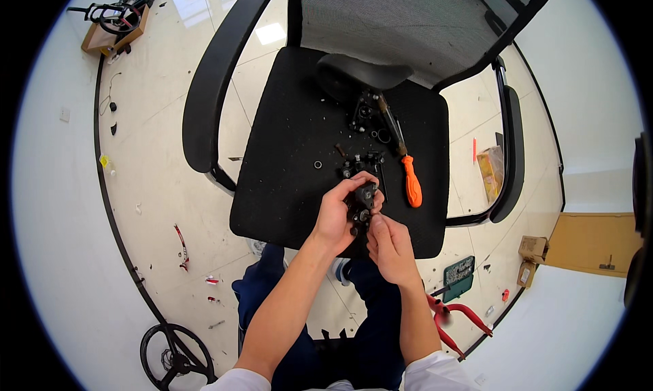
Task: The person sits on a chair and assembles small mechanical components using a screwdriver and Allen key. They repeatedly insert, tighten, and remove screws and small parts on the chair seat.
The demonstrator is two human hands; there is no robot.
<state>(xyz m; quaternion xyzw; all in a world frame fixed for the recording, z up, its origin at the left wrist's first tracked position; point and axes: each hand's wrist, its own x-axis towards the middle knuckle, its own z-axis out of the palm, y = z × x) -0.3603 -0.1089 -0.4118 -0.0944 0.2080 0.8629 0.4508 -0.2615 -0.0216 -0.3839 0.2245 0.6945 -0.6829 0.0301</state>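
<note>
Over the front of the black chair seat (279,187), my left hand (332,217) is closed around a small black mechanical bike part (364,198) with round bolt-like ends. My right hand (393,249) is just to its right, thumb and fingertips pinched together against the part's lower side. Whatever those fingertips grip is too small to make out. Beyond my hands lie loose black bolts and fittings (354,166) and a ring (317,165). To their right rests a screwdriver with an orange handle (412,182), its upper end near a black bike saddle (354,76).
Chair armrests stand at left (218,85) and right (510,153). Around the floor are a black spoked wheel (175,358), a red frame part (469,316), a green case (459,279), a plastic bag (490,173) and a box of bike parts (117,25).
</note>
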